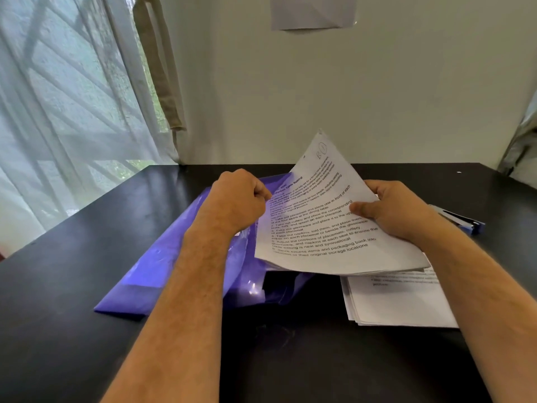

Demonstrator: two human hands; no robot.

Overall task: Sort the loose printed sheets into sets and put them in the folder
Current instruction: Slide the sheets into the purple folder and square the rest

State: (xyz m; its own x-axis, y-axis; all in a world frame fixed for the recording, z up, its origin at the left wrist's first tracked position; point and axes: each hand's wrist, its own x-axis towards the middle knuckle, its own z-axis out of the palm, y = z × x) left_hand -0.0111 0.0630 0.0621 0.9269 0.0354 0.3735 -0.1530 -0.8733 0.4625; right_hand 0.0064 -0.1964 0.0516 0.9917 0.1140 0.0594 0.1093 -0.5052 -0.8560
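Note:
A translucent purple folder (174,257) lies open on the black table (87,330), left of centre. A set of printed sheets (325,237) is lifted and tilted above the folder's right part, its top page headed with a table-setting text. My right hand (398,213) grips the set's right edge, thumb on top. My left hand (241,199) is closed at the set's left edge, over the folder; whether it pinches the paper or the folder flap is unclear. A second pile of sheets (401,301) lies flat on the table, partly under the held set.
A blue and grey stapler (462,221) lies behind my right hand near the table's right side. The wall stands just behind the table, with a paper (313,10) taped up high. A sheer curtain (72,112) covers the window at the left.

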